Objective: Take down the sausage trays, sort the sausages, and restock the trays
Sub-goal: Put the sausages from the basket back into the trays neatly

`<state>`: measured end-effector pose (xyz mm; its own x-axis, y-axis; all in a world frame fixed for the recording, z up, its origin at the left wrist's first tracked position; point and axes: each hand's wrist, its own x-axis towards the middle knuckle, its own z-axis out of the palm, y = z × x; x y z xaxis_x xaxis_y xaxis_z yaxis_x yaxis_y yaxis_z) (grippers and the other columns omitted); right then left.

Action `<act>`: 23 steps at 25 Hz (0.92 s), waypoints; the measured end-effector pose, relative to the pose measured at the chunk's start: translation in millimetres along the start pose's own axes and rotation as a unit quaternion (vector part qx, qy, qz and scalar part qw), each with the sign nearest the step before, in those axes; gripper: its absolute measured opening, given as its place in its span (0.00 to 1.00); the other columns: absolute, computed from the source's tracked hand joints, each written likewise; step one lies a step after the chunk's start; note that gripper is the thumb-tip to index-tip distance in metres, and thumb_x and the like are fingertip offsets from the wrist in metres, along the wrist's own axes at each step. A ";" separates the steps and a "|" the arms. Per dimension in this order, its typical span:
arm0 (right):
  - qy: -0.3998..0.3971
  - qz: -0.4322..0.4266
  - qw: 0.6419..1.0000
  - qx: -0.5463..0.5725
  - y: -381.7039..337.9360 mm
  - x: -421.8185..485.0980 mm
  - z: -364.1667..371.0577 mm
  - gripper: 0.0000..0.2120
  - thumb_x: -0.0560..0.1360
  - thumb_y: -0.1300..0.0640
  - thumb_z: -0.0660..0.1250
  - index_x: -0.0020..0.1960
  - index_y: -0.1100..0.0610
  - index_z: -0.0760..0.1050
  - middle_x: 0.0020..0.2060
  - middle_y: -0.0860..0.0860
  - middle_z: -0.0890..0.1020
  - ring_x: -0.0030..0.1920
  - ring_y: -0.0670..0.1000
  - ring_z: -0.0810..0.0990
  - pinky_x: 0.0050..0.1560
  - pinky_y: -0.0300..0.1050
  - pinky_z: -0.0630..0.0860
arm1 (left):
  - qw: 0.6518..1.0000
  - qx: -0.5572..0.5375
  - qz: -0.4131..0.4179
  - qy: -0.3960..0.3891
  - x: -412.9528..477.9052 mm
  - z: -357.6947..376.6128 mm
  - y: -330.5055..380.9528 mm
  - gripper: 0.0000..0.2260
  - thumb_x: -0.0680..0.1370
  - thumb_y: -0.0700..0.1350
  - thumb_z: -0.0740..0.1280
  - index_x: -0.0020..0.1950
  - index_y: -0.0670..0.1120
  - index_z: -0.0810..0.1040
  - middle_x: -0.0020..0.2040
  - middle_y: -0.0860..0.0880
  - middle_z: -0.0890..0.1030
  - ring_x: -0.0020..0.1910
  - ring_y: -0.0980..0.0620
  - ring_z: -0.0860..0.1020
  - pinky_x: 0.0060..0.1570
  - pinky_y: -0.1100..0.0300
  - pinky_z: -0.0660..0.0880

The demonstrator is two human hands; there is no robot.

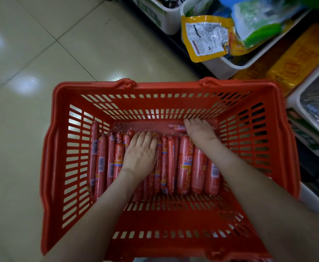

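1 basket (164, 86): sausages (185, 163), left hand (139, 154), right hand (199, 130).

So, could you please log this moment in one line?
left hand: flat on sausages | right hand: beside small sausage | both inside red basket

shop aisle: red shopping basket (154, 87) on tiled floor (31, 63), shelf bins (230, 67) of packaged snacks (206, 36) alongside.

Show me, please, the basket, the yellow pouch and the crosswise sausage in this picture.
basket (166, 86): head view, far rim.
yellow pouch (206, 38): head view, white label.
crosswise sausage (175, 127): head view, its middle.
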<state>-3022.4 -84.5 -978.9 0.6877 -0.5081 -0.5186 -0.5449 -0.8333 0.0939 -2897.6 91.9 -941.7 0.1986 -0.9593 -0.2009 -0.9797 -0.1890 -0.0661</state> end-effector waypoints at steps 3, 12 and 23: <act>0.060 0.004 0.998 -0.007 -0.2 -8.6 6.5 0.17 0.72 0.66 0.62 0.61 0.63 0.71 0.57 0.59 0.75 0.58 0.57 0.74 0.54 0.48 0.71 | 1.000 0.000 -0.008 0.020 3.8 -1.9 3.7 0.20 0.70 0.46 0.70 0.59 0.38 0.79 0.59 0.38 0.79 0.59 0.40 0.77 0.63 0.46 0.71; 0.323 0.089 0.922 0.194 21.8 -132.1 -89.9 0.20 0.69 0.61 0.67 0.61 0.62 0.74 0.47 0.58 0.79 0.47 0.61 0.79 0.44 0.51 0.76 | 0.975 -0.185 0.044 0.119 13.9 -75.1 89.4 0.21 0.74 0.44 0.59 0.62 0.35 0.74 0.59 0.36 0.77 0.56 0.38 0.77 0.57 0.47 0.74; 0.104 0.322 0.900 0.273 60.3 -342.9 102.5 0.15 0.73 0.59 0.56 0.58 0.59 0.74 0.51 0.58 0.77 0.52 0.62 0.77 0.53 0.55 0.73 | 0.957 -0.230 0.163 0.075 -57.6 -121.9 227.6 0.19 0.76 0.45 0.56 0.64 0.40 0.74 0.63 0.35 0.73 0.56 0.37 0.76 0.54 0.48 0.76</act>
<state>-3340.2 61.8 -882.6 0.1887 -0.9251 -0.3296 -0.9784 -0.1483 -0.1440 -3135.1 78.5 -826.1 -0.0908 -0.9958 0.0063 -0.9038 0.0851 0.4194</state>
